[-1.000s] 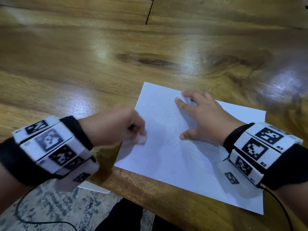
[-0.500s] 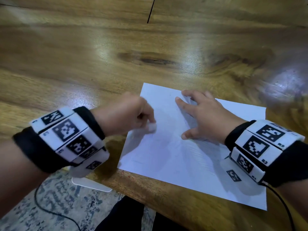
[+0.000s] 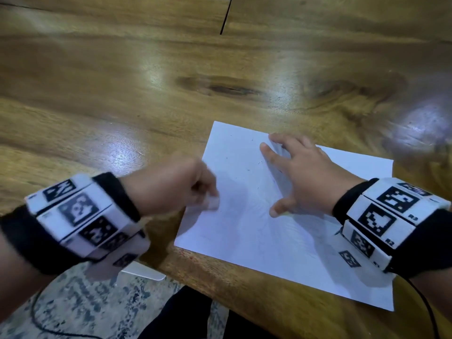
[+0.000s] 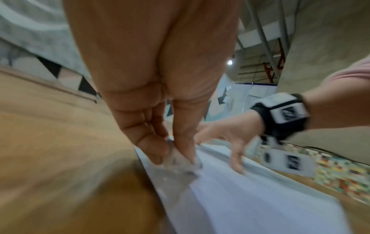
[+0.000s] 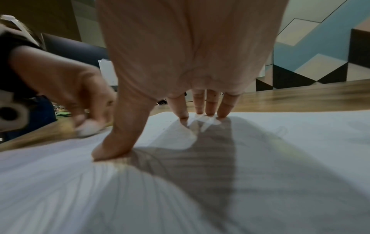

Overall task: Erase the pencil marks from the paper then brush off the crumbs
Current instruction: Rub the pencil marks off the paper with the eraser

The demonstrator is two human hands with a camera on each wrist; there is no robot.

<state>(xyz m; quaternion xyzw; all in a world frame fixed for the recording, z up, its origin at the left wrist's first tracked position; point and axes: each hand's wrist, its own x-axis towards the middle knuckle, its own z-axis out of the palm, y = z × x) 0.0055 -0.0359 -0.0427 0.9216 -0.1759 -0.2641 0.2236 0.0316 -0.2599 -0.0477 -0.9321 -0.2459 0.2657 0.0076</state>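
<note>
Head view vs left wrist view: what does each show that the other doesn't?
Head only: the whole white paper sheet on the glossy wooden table, with dark crumbs scattered on it. Left wrist only: the left hand's fingers pinching the smudged white eraser at the paper's edge. Both: the right hand spread, pressing the paper.

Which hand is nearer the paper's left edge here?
Left. The left hand holds the eraser right at the left edge of the paper; the right hand presses down nearer the sheet's middle.
</note>
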